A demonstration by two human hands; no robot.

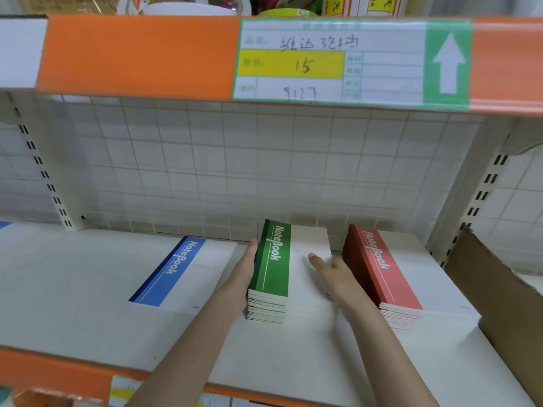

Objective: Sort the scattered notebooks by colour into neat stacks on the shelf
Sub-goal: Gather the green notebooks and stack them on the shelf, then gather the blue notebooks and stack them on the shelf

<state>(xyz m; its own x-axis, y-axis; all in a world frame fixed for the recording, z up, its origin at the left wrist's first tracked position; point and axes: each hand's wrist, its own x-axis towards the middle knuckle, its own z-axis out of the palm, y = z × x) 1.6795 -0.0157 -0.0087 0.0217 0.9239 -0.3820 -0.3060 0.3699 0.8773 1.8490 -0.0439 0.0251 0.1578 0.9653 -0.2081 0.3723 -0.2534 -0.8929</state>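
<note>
1. Bracketing the green notebook stack [271, 274] from both sides: the left hand [245, 270] is lying flat against the stack's left, spine-side edge, fingers straight and pointing toward the far wall.
2. The right hand [333, 273] is resting on the white cover at the stack's right side, thumb extended on top; whether the remaining fingers are curling over the right edge, I cannot tell.
3. The green stack is sitting on the white shelf [73, 289], mid-depth, centred between the other two colours, several books high with page edges facing near.
4. The blue notebook [182, 271] is lying flat on the shelf just left of the left hand, angled slightly.
5. The red notebook stack [390, 274] is standing just right of the right hand, apart from the green stack.
6. A brown cardboard panel [499, 304] is leaning at the shelf's right end, beside the red stack.
7. A price label [332, 61] with a yellow field reading "15" and a white arrow is showing on the orange rail [132, 54] of the shelf above.
</note>
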